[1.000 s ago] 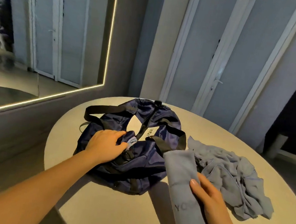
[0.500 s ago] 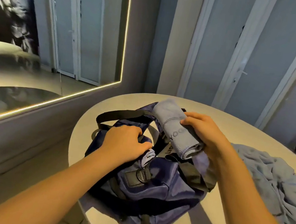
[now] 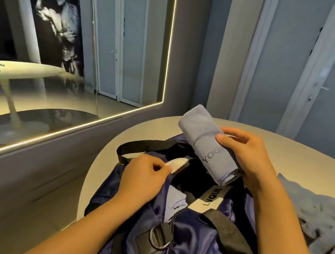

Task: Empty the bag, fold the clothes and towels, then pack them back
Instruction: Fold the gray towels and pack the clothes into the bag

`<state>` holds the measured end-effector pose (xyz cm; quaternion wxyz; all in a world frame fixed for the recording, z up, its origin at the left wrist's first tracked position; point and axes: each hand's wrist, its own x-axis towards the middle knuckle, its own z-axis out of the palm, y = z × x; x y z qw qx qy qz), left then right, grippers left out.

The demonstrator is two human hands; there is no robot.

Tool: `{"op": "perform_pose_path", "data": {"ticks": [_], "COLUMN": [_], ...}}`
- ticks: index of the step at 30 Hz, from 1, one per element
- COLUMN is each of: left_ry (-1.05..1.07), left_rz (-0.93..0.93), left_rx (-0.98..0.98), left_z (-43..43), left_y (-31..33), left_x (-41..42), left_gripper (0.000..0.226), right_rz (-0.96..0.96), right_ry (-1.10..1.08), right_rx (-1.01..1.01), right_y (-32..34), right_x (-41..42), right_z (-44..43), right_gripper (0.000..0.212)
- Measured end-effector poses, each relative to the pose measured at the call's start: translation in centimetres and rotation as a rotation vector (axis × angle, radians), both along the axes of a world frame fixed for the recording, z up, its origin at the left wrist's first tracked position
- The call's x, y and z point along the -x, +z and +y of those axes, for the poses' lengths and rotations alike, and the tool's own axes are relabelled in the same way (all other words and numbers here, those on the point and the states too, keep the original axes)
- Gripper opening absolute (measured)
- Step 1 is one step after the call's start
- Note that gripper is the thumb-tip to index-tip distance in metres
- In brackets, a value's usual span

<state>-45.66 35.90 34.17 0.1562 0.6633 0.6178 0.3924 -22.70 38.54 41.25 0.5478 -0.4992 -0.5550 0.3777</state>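
Two hands over the navy bag [image 3: 189,247], lower centre: left hand [image 3: 145,176], grip pinched on its opening edge; right hand [image 3: 250,159], grip clamped round a rolled grey towel [image 3: 205,145] above it; crumpled grey clothes [image 3: 320,223] lie far right on the worktop [image 3: 291,149].

Your left hand [image 3: 145,175] and right hand [image 3: 249,159] are bare. Your left forearm [image 3: 85,222] and right forearm [image 3: 282,238] show uncovered down to the lower frame edge.

My bag [image 3: 197,233] is shiny navy with black straps [image 3: 231,237]; the towel [image 3: 206,147] and clothes [image 3: 324,222] are grey-blue
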Motion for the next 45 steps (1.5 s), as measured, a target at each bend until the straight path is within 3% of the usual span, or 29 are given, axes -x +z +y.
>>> {"op": "perform_pose_path", "data": {"ticks": [4,7,11,16,20,23,25,29,34,39,43,45], "left_ry": [0.186,0.287,0.197,0.093,0.057,0.043,0.047,0.026,0.020,0.030,0.022,0.019], "left_rz": [-0.662,-0.854,-0.706,-0.461,-0.347,-0.246,-0.208,-0.215,-0.183,-0.169,-0.173,-0.172], "left_rx": [0.112,0.084,-0.081,-0.366,-0.391,-0.308,-0.262,-0.275,-0.235,-0.186,-0.182,-0.178], "left_z": [0.3,1.3,1.1,0.4,0.0,0.6,0.7,0.1,0.1,0.1,0.0,0.1], "left_y": [2.6,3.7,4.4,5.5,5.3,4.8,4.9,5.5,5.2,5.0,5.0,5.0], "left_x": [1.5,2.5,2.4,2.4,2.5,2.9,2.9,2.5,2.5,2.9,2.6,2.4], "left_gripper": [0.021,0.012,0.018,0.036,0.039,0.041,0.034,0.025,0.024,0.025,0.025,0.024], "right_rz": [0.125,0.003,-0.241,-0.417,-0.477,-0.616,-0.523,-0.146,-0.396,-0.314,-0.167,-0.218], "right_ry": [0.069,0.187,0.202,0.148,0.048,0.082,0.105,0.216,0.219,0.193,0.109,0.084], "right_rx": [-0.009,0.104,0.213,0.144,-0.052,-0.005,0.045,0.133,0.096,0.215,0.147,0.112], "right_y": [0.8,0.4,-0.5,-2.3,-5.0,-7.3,-7.8,-7.2,-8.1,-7.2,-7.5,-8.1], "right_x": [-1.4,-2.0,-1.4,1.5,4.9,6.8,6.6,6.1,6.7,4.8,5.2,5.8], "right_z": [-0.3,-0.8,0.1,1.5,2.2,2.6,3.1,3.2,3.0,3.2,3.2,3.3], "right_gripper": [0.015,0.016,0.013,0.015,0.024,0.021,0.019,0.022,0.020,0.014,0.011,0.011]}}
